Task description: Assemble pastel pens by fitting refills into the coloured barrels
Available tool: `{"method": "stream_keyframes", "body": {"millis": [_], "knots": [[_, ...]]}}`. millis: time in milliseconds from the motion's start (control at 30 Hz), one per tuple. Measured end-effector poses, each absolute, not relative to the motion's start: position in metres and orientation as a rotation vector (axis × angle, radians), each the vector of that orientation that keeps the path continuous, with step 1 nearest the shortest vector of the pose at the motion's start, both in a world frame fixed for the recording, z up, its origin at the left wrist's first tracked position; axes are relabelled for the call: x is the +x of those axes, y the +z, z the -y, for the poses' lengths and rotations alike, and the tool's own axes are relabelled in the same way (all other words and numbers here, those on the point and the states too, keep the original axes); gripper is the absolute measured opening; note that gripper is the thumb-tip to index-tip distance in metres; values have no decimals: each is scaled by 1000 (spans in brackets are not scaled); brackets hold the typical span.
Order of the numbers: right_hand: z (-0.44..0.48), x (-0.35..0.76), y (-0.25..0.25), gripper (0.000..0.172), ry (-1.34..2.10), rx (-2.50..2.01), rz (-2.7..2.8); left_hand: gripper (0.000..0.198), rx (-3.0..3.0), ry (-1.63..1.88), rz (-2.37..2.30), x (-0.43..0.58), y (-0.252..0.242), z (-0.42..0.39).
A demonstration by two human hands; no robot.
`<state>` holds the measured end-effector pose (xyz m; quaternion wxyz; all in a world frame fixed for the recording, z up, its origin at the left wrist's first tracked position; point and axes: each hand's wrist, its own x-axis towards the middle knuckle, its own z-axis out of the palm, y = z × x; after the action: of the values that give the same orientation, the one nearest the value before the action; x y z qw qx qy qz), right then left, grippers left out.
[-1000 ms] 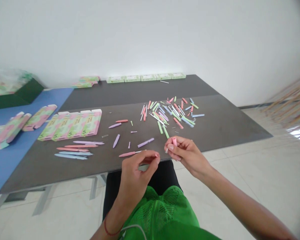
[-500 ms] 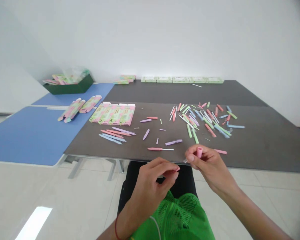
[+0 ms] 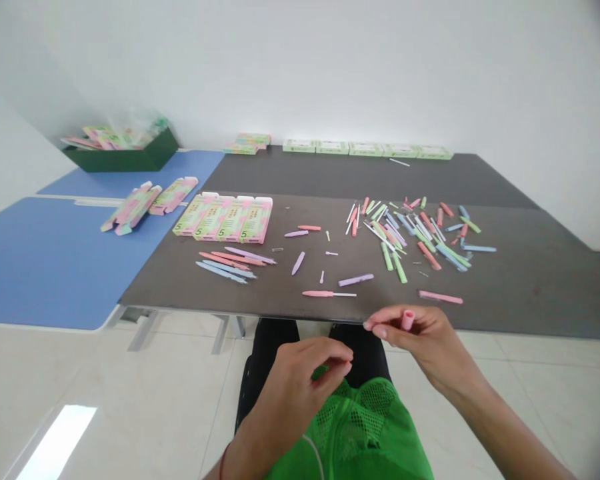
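Observation:
My right hand (image 3: 420,330) is closed around a short pink pen barrel (image 3: 407,320), its hollow end pointing up, just off the table's front edge. Over my lap, my left hand (image 3: 313,370) has thumb and fingertips pinched together; whatever may be between them is too small to make out. On the table ahead lie a pink pen part with a white refill (image 3: 330,294), a purple barrel with a clip (image 3: 356,280) and a pink barrel with a clip (image 3: 441,297). Small purple pieces (image 3: 322,277) and a purple tapered part (image 3: 299,263) are scattered beyond.
Mixed pen parts (image 3: 410,233) are heaped at the right. Several assembled pens (image 3: 225,268) lie at the left, below a row of upright-printed boxes (image 3: 230,220). Flattened-looking cartons (image 3: 135,207) and a dark green bin (image 3: 125,159) rest on the blue table (image 3: 45,267).
My right hand has come down slightly toward me with the pink barrel, and a clear bit at its fingertips no longer shows. My left hand stays pinched, slightly lower. The view has shifted a little.

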<state>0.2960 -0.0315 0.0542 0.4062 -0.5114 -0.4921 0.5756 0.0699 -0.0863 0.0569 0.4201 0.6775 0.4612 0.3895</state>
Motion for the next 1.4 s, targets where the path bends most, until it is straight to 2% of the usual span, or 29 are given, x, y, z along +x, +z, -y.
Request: {"method": "stream_keyframes", "body": {"millis": [233,600,900,1267,1400], "knots": [[32,276,58,20,1508,-1238,1268,3,1704,1178,-1297,57,61,74],[36,257,68,17,1738,-1098,1069,35,1964,1330,-1298,52,69,75],[40,256,73,13,1576,-1159,1180,23,2002,1462,-1355,52,75,77],[40,254,75,12,1558,-1170,1225,16,1983,1389,-1333,56,77,75],[38,253,75,15,1594,-1175,1228,22,1858,1402,-1428,56,71,73]]}}
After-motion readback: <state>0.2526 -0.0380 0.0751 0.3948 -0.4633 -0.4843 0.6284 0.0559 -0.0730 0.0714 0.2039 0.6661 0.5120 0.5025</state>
